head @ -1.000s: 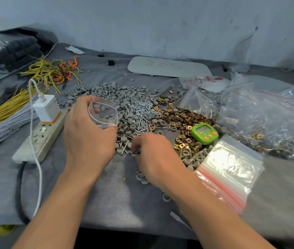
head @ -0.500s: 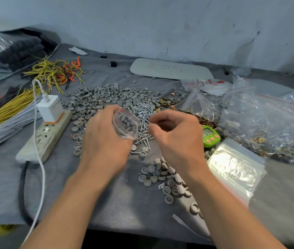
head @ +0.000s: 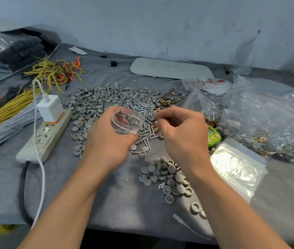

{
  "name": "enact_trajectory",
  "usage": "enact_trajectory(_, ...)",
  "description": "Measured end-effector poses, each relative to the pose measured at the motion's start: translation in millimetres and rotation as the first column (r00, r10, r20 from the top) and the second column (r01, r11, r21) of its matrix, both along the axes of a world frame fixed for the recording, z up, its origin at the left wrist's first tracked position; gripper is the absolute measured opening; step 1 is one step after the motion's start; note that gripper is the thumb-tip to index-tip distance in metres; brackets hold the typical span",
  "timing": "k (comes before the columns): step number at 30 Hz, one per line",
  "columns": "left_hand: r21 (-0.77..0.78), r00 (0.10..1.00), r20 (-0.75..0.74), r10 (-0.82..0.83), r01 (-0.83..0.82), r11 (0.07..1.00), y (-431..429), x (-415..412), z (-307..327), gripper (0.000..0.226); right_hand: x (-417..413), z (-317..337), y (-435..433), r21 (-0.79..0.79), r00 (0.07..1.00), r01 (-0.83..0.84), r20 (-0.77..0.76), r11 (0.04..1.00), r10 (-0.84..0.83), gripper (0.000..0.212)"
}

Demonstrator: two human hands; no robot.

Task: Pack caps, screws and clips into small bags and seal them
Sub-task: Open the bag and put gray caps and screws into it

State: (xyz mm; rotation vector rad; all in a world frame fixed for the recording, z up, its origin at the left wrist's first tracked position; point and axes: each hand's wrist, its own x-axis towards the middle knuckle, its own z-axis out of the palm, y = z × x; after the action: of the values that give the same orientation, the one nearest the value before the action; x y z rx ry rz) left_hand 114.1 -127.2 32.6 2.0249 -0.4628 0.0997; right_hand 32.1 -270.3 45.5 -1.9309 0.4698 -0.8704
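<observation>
Right now the left hand (head: 110,141) holds a small clear bag (head: 126,122) up over the bench (head: 124,209). Its fingers grip the bag and keep the mouth open, facing the other hand. A few gray caps look to be inside the bag already.

The right hand (head: 182,133) is just beside the bag's mouth. Its fingertips (head: 157,116) are pinched together, as if on a small part, but the part is too small to see, so I cannot tell what it holds.

The parts wait on the bench. A big pile of gray caps (head: 97,103) lies behind the hands, and a smaller bunch of caps (head: 166,177) lies close in front. The shiny screws (head: 146,112) sit under and behind the bag. The brown clips (head: 167,101) are a bit farther back and to the right. A flat stack of empty bags (head: 236,168) is on the right, near a little green timer (head: 213,136).

The step seems to be dropping a part into the bag. To do it well, keep the bag's mouth wide and tipped up so nothing rolls out. Bring the pinched fingers right over the opening before letting go. Screws are pointy, so slide them in head first and do not poke the thin plastic. Do not overfill, or the strip at the top may not press shut.
</observation>
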Motion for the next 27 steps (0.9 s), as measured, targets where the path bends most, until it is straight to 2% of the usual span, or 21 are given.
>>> enact_trajectory(2, -0.151, 0.996, -0.08, 0.036, -0.048, 0.987, 1.3, 2.1, 2.8, 0.047, -0.1, -2.9, -4.1, -0.054, 0.98, -0.039, -0.198, 0.998, 0.027, 0.023)
enact_trajectory(5, -0.289, 0.988, -0.113, 0.106, -0.134, 0.948, 3.2, 5.2, 6.7, 0.047, 0.9, -9.7, 4.4, -0.173, 0.857, -0.222, -0.504, 0.96, 0.108, 0.017)
enact_trajectory(7, -0.28, 0.983, -0.071, 0.17, -0.184, 0.942, 6.1, 8.1, 7.1, 0.048, 2.1, -14.7, 11.8, -0.26, 0.789, -0.305, -0.607, 0.916, 0.09, 0.016)
enact_trajectory(11, -0.101, 0.974, 0.08, 0.214, -0.206, 0.973, 12.6, 5.2, 8.3, 0.048, 7.0, -19.2, 20.3, -0.363, 0.733, -0.371, -0.679, 0.855, 0.029, 0.018)
enact_trajectory(13, -0.03, 0.976, 0.135, 0.171, -0.168, 0.985, 13.0, 1.8, 8.0, 0.046, 8.1, -20.6, 20.5, -0.384, 0.736, -0.364, -0.676, 0.848, 0.01, 0.02)
enact_trajectory(15, 0.025, 0.98, 0.157, 0.122, -0.128, 0.991, 12.4, -0.6, 7.6, 0.045, 7.8, -21.1, 17.2, -0.349, 0.795, -0.295, -0.606, 0.89, 0.025, 0.017)
enact_trajectory(18, 0.125, 0.988, 0.147, 0.042, -0.06, 0.99, 8.4, -4.0, 5.0, 0.048, 5.6, -13.1, 12.4, -0.171, 0.951, -0.132, -0.299, 0.976, 0.076, 0.012)
enact_trajectory(20, 0.18, 0.99, 0.137, -0.022, -0.002, 0.984, 3.3, -7.7, 3.2, 0.054, 3.4, -4.5, 10.1, -0.061, 0.993, -0.088, -0.086, 0.994, 0.083, 0.006)
enact_trajectory(21, 0.205, 0.99, 0.133, -0.051, 0.023, 0.978, 1.0, -9.4, 2.7, 0.06, 2.6, -1.3, 9.5, -0.03, 0.994, -0.105, -0.027, 0.994, 0.104, 0.006)
enact_trajectory(23, 0.244, 0.985, 0.134, -0.104, 0.069, 0.967, -3.3, -11.6, 2.3, 0.067, 1.9, 1.5, 10.2, -0.013, 0.987, -0.162, -0.022, 0.987, 0.161, 0.006)
enact_trajectory(26, 0.229, 0.979, 0.143, -0.144, 0.109, 0.967, -7.1, -13.2, 2.7, 0.061, 4.0, -0.2, 12.2, -0.067, 0.967, -0.226, -0.132, 0.972, 0.216, 0.009)
enact_trajectory(27, 0.2, 0.98, 0.139, -0.14, 0.111, 0.973, -7.1, -12.4, 2.8, 0.059, 5.0, -1.0, 11.9, -0.058, 0.967, -0.23, -0.127, 0.971, 0.221, 0.01)
